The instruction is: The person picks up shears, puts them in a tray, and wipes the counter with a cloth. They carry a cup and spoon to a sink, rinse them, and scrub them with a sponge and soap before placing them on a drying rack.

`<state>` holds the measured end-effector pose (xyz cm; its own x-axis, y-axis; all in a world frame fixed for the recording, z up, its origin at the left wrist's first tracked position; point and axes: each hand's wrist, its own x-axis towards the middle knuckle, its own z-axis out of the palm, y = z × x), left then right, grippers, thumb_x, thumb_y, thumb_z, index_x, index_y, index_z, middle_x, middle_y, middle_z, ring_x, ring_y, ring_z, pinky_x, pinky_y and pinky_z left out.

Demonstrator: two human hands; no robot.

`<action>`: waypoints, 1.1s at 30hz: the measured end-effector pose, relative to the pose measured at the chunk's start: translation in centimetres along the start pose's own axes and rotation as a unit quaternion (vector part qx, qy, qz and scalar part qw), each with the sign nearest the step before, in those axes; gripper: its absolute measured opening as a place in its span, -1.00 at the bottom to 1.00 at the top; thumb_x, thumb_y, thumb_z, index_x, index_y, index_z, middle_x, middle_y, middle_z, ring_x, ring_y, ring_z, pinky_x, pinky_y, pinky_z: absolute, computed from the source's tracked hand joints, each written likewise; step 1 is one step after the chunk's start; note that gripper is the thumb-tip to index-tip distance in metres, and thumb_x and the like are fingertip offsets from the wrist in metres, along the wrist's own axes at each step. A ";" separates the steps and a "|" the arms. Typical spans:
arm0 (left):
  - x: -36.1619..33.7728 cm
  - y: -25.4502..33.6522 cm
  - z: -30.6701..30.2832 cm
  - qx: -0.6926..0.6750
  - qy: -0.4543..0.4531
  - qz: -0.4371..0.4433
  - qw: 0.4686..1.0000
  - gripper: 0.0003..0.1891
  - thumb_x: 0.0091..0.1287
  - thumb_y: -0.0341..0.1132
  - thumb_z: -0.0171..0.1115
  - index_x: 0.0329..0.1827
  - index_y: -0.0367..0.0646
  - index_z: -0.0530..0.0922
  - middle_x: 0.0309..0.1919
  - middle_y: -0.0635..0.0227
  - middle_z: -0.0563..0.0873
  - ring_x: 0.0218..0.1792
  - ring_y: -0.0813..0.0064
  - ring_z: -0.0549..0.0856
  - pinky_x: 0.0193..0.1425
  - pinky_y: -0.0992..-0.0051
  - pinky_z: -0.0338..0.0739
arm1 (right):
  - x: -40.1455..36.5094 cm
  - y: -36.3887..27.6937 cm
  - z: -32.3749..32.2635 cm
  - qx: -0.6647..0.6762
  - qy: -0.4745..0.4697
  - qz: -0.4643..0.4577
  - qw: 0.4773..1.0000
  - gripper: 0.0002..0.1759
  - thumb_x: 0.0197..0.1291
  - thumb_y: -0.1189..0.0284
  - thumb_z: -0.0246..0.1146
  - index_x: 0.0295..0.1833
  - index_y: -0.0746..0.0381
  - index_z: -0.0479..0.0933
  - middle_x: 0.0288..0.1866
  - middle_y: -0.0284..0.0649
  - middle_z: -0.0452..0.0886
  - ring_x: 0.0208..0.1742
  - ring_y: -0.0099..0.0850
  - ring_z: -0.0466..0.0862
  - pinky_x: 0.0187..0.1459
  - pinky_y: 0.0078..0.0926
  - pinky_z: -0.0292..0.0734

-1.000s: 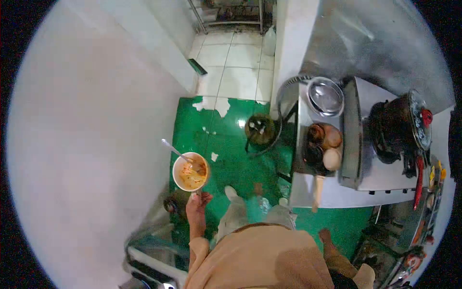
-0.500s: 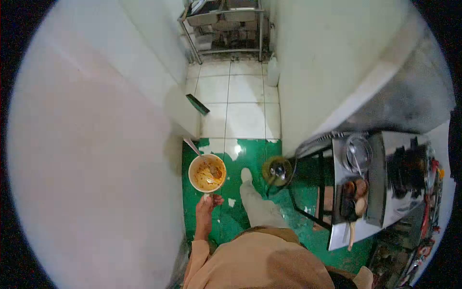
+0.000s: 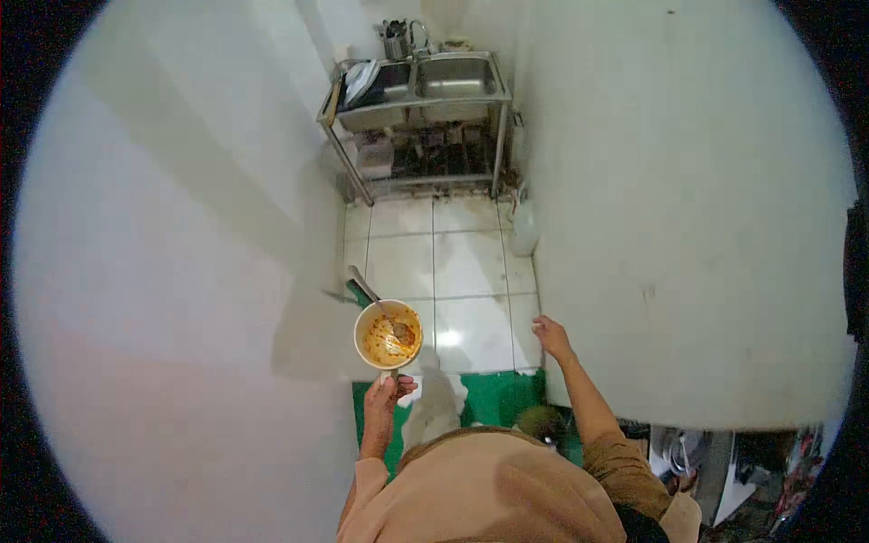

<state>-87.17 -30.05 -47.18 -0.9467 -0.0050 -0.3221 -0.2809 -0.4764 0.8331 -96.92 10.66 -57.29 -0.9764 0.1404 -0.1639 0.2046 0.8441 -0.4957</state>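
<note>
My left hand (image 3: 384, 398) is closed on the handle of a white mug (image 3: 361, 347). Orange-red sauce residue coats the inside of the mug. A metal spoon (image 3: 365, 283) leans in it, its handle sticking out past the far left rim. My right hand (image 3: 551, 338) hangs out in front on the right, near the wall, with loosely bent fingers and nothing visible in them.
Ahead stands a double-bowl metal sink (image 3: 457, 80) on a frame, with a utensil holder (image 3: 395, 42) beside its faucet. White walls flank the passage on both sides. A whitish container (image 3: 524, 228) stands by the right wall. Cookware (image 3: 681, 450) lies behind at lower right.
I have moved forward, so the sink is nearer and the cooking counter has slid behind at lower right. My right hand has come into view. The mug stays in my left hand.
</note>
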 end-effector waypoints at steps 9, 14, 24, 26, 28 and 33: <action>26.1 12.5 3.4 0.110 -0.105 -0.048 0.987 -0.65 0.36 -0.14 -0.05 -0.24 -0.32 0.50 -0.32 0.19 0.62 -0.24 0.38 0.63 -0.02 0.41 0.48 | 5.7 8.9 9.4 -0.260 -0.213 -0.102 0.936 -0.61 0.14 0.17 0.08 -0.07 0.22 0.52 -0.07 -0.04 0.56 -0.07 -0.19 0.58 -0.06 -0.29 0.49; 42.4 14.2 11.3 0.110 -0.198 -0.093 0.970 -0.62 0.39 -0.11 -0.10 -0.31 -0.29 0.48 -0.32 0.20 0.62 -0.25 0.41 0.63 -0.03 0.45 0.48 | -0.9 13.1 6.6 -0.129 -0.311 0.232 0.912 -0.69 0.14 0.22 0.05 -0.16 0.20 0.53 -0.19 -0.07 0.57 -0.19 -0.15 0.59 -0.17 -0.24 0.49; 71.9 16.2 26.2 0.080 -0.249 -0.109 0.959 -0.59 0.35 0.02 -0.05 -0.50 -0.13 0.37 -0.32 0.22 0.62 -0.24 0.38 0.63 0.01 0.35 0.50 | 32.9 7.9 -4.7 -0.054 0.031 0.183 0.981 -0.69 0.22 0.24 0.00 -0.16 0.23 0.49 -0.33 -0.04 0.59 -0.29 -0.04 0.57 -0.26 -0.14 0.45; 76.4 17.5 29.0 0.038 -0.229 -0.139 0.963 -0.62 0.37 -0.06 -0.05 -0.56 -0.10 0.32 -0.37 0.27 0.63 -0.27 0.45 0.63 -0.05 0.46 0.48 | 46.5 -4.2 -14.2 -0.081 0.127 0.072 0.986 -0.74 0.28 0.32 0.00 -0.16 0.32 0.44 -0.45 -0.14 0.54 -0.44 -0.30 0.53 -0.33 -0.41 0.43; 80.1 15.9 29.5 0.037 -0.221 -0.134 0.965 -0.62 0.37 -0.06 -0.04 -0.55 -0.10 0.32 -0.37 0.27 0.63 -0.27 0.46 0.63 -0.06 0.45 0.48 | 56.9 -13.1 -19.7 0.042 0.200 0.052 0.977 -0.74 0.25 0.33 0.05 -0.22 0.32 0.48 -0.44 -0.12 0.59 -0.40 -0.28 0.59 -0.30 -0.38 0.46; 91.2 16.9 30.3 0.060 -0.203 -0.149 0.966 -0.66 0.33 -0.02 0.02 -0.40 -0.13 0.46 -0.31 0.28 0.65 -0.25 0.44 0.64 -0.03 0.40 0.52 | 79.5 -27.4 -26.4 0.078 0.159 -0.038 0.983 -0.71 0.25 0.27 0.10 -0.06 0.22 0.53 -0.14 -0.11 0.61 -0.12 -0.27 0.60 -0.06 -0.39 0.45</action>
<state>-183.04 -11.94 -48.88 -0.7978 0.4734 -0.3733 -0.5438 -0.2976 0.7847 -182.00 12.33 -34.24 -0.9560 0.2567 0.1416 0.1149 0.7724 -0.6247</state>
